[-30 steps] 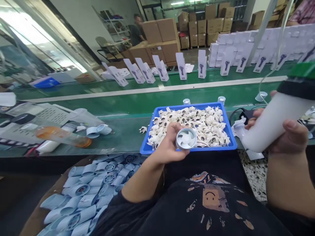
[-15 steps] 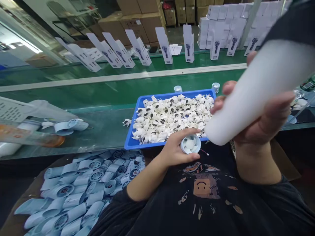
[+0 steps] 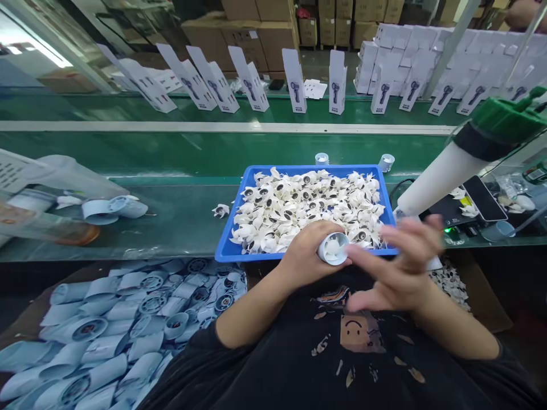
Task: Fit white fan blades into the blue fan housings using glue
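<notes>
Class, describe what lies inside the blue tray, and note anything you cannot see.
The blue tray holds a heap of small white fan blades. Its floor is buried under them, and the left hand, gripping a round casing, hides part of the near rim.

1. Your left hand (image 3: 305, 253), closed round a small housing (image 3: 333, 249), and your spread right hand (image 3: 401, 267) crowd the gap before the blue tray (image 3: 248, 256).
2. The tray, heaped with fan blades (image 3: 307, 199), blocks the counter (image 3: 179, 228) straight ahead.
3. Left of it the counter is bare but for 1 stray blade (image 3: 221, 210); loose housings (image 3: 113, 208) lie farther left.
4. On the right, a slanting white tube (image 3: 436, 176) overhangs the tray's corner.
5. Beyond the tray, past 2 small cups (image 3: 321, 158), the green belt (image 3: 213, 154) is open.
</notes>
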`<state>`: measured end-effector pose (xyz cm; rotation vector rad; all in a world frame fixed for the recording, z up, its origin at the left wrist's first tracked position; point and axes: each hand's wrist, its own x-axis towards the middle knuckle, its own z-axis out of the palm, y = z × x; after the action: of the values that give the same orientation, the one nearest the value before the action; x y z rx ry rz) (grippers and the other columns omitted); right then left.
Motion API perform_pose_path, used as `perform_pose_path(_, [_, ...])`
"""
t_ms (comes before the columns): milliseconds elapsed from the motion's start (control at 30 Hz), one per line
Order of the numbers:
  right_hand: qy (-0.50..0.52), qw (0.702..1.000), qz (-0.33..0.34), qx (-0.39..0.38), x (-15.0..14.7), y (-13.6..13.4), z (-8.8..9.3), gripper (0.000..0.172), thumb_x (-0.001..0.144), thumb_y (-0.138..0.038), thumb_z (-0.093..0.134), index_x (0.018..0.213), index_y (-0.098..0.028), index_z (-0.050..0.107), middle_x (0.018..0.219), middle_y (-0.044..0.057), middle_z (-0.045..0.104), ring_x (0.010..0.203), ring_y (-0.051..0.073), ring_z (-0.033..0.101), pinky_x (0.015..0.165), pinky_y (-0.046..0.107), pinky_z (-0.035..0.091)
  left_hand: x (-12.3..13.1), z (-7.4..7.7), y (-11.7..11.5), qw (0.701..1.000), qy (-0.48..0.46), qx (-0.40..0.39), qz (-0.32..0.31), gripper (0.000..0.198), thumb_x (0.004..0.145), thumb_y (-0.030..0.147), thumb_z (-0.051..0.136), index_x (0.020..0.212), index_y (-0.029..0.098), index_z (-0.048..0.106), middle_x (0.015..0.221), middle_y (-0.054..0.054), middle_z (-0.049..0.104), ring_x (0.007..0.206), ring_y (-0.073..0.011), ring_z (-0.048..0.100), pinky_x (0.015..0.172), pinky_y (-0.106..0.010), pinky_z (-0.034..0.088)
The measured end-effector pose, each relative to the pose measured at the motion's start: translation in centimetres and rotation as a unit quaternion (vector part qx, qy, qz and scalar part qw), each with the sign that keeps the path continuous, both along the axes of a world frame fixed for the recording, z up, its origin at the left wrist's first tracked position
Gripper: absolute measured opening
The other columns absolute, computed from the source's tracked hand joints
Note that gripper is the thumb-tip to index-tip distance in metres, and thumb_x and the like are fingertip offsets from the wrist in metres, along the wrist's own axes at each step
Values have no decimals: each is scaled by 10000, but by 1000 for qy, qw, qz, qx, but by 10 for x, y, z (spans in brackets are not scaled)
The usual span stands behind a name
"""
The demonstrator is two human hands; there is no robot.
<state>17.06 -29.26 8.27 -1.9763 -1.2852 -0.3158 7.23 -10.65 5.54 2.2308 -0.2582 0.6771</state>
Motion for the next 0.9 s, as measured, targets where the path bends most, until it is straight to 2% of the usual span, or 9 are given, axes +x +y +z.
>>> perform_pose_path(100, [-185,982,42,-1,-18,9,-7,681,737,-831,521,1218,-357,610,1256,26,562,1211,318,442,1153,573,155,0,6,-2,999,-32,6,15,297,799,321,680,1051,219,561,993,-51,699,911,-204,668,821,-361,541])
perform_pose_path(167, [-215,976,32,12,-22,13,-8,604,837,-773,438,1133,-291,652,1229,38,574,1157,283,448,1136,522,186,-2,7,-1,999,-31,9,26,311,784,345,700,1031,214,564,972,-47,704,891,-203,673,801,-352,545])
perform_pose_path(233, [-204,978,29,39,-21,15,-8,574,893,-728,365,1073,-280,676,1199,41,581,1110,268,456,1106,498,216,-3,7,1,999,-30,11,30,298,790,352,685,1025,214,564,972,-48,710,890,-206,678,800,-357,546])
perform_pose_path(333, [-200,978,42,45,-22,18,-7,628,923,-701,288,1123,-248,674,1238,71,566,1167,290,431,1095,487,209,-6,5,4,999,-27,13,40,289,807,355,655,1040,211,565,982,-57,716,900,-214,682,804,-370,545])
perform_pose_path(467, [-182,980,44,71,-27,23,-8,567,986,-585,242,921,-241,689,1120,58,613,1082,256,467,1053,468,243,-8,1,7,998,-18,21,49,318,788,374,684,1036,211,573,984,-58,722,908,-221,684,806,-373,541])
perform_pose_path(600, [-193,979,44,46,-29,25,-8,609,973,-628,208,1064,-231,661,1216,80,590,1178,286,424,1044,490,246,-9,-3,9,997,-17,31,66,334,791,372,679,1067,215,575,1014,-63,722,947,-233,679,834,-390,529])
perform_pose_path(733, [-165,980,58,89,-26,18,-3,478,990,-540,300,846,-232,637,1099,57,598,1025,256,478,950,481,320,-11,-5,12,997,-12,22,70,394,764,445,729,1048,215,579,1000,-66,714,930,-238,673,828,-394,521])
perform_pose_path(833, [-137,984,67,94,-23,16,-4,456,986,-540,306,984,-234,644,1155,78,559,1039,260,477,910,465,370,-11,-8,14,997,-27,1,71,408,761,440,745,1059,223,569,1007,-66,701,939,-239,663,835,-395,515])
perform_pose_path(900, [-62,991,75,96,-22,20,-12,428,972,-559,352,1121,-261,621,1215,77,540,1105,264,481,955,465,385,-11,-10,15,996,-43,-31,65,425,755,428,760,1073,234,556,998,-59,687,937,-231,657,833,-385,514])
